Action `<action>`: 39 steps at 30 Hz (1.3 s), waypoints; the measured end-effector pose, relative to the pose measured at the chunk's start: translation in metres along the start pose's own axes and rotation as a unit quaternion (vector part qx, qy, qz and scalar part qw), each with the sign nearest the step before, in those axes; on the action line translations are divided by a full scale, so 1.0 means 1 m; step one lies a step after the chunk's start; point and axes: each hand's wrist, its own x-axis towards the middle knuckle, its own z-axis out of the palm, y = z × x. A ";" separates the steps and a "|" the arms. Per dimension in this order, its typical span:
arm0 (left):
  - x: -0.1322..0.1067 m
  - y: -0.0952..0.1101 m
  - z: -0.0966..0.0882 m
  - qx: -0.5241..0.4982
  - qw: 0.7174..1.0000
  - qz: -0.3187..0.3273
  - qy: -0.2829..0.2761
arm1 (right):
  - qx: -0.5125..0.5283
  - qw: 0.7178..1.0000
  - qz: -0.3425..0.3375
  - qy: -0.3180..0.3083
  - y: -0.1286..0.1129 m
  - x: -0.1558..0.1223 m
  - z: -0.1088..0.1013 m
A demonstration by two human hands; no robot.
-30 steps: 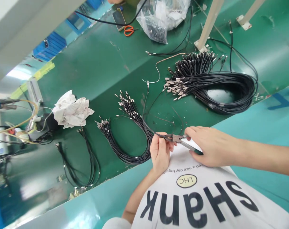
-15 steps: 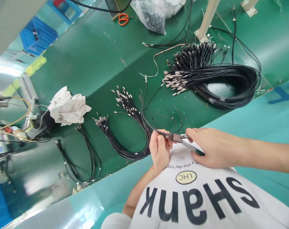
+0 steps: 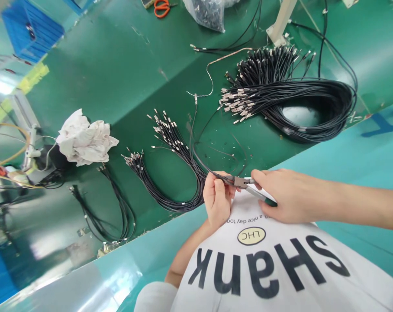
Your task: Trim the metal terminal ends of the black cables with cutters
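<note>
My left hand [image 3: 217, 196] is closed on a thin black cable [image 3: 201, 162] close to my body, near the table's front edge. The cable loops up onto the green table, where one metal-tipped end lies. In my right hand [image 3: 282, 195] is a pair of pliers [image 3: 240, 182], gripped by its handles. The jaws reach to my left fingertips and meet the cable there; my fingers hide the exact spot they touch. Just left of my left hand lies a U-shaped bundle of black cables [image 3: 170, 201] with silvery ends.
A large coil of black cables [image 3: 326, 91] lies at the right, by a table post [image 3: 281, 21]. A crumpled white cloth [image 3: 86, 138] and a smaller cable bundle [image 3: 125, 216] are at the left. Orange-handled scissors [image 3: 161, 8] and a plastic bag [image 3: 207, 13] lie at the back.
The camera view has shifted slightly, so the table's things sit a little higher and further left. Both hands keep nearly the same pose, with the pliers still at the cable.
</note>
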 end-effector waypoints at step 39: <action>0.003 0.037 -0.002 -0.139 0.909 -0.333 -0.209 | -0.306 0.900 -0.269 0.156 0.046 0.031 -0.066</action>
